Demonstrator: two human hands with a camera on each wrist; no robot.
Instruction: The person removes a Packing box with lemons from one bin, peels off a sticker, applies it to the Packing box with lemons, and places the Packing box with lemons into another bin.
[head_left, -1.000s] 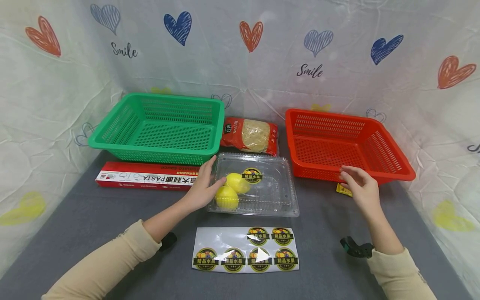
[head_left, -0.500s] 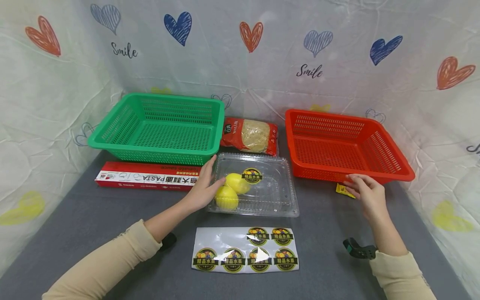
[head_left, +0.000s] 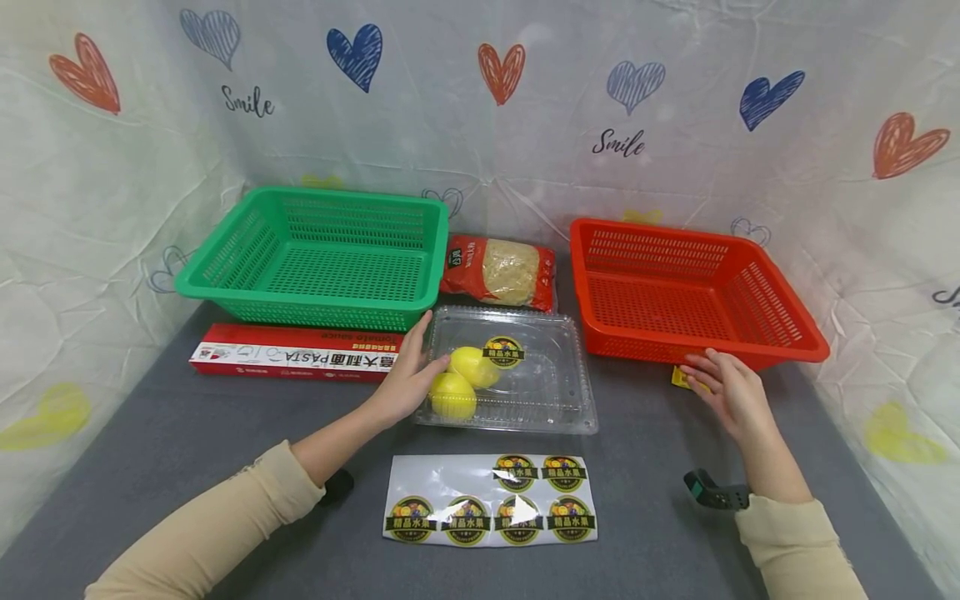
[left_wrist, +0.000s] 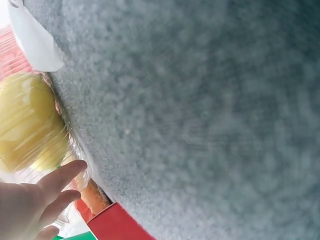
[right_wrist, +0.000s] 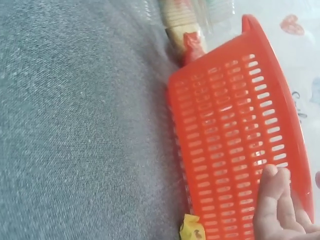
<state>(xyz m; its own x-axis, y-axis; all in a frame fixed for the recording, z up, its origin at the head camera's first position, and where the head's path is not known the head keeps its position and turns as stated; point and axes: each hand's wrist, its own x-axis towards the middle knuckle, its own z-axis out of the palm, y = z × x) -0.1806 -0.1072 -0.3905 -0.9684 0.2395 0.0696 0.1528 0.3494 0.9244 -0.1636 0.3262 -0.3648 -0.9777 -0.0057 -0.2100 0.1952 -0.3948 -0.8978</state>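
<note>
A clear plastic clamshell box (head_left: 536, 392) stands mid-table with two yellow lemon-like fruits (head_left: 454, 397) at its left end and a round fruit sticker (head_left: 503, 352) on its lid. My left hand (head_left: 403, 385) lies along the box's left side, fingers extended; the left wrist view shows the fingers (left_wrist: 62, 177) beside the yellow fruit. By the front wall of the red basket (head_left: 660, 300), my right hand (head_left: 737, 397) hovers with loosely bent fingers, holding nothing visible. A small yellow packet (head_left: 678, 378) lies on the table under those fingers, partly hidden; the right wrist view shows the packet (right_wrist: 192, 228) against the basket.
A sticker sheet (head_left: 442, 492) lies in front of the box. At back left is a green basket (head_left: 315, 310), with a red pasta box (head_left: 292, 354) before it. A red noodle bag (head_left: 502, 271) sits between the baskets. Hanging cloth (head_left: 435, 125) bounds the table.
My right hand has moved slightly right and down from the red basket's rim toward the yellow packet, covering part of it. My left hand and the clamshell box have stayed in place.
</note>
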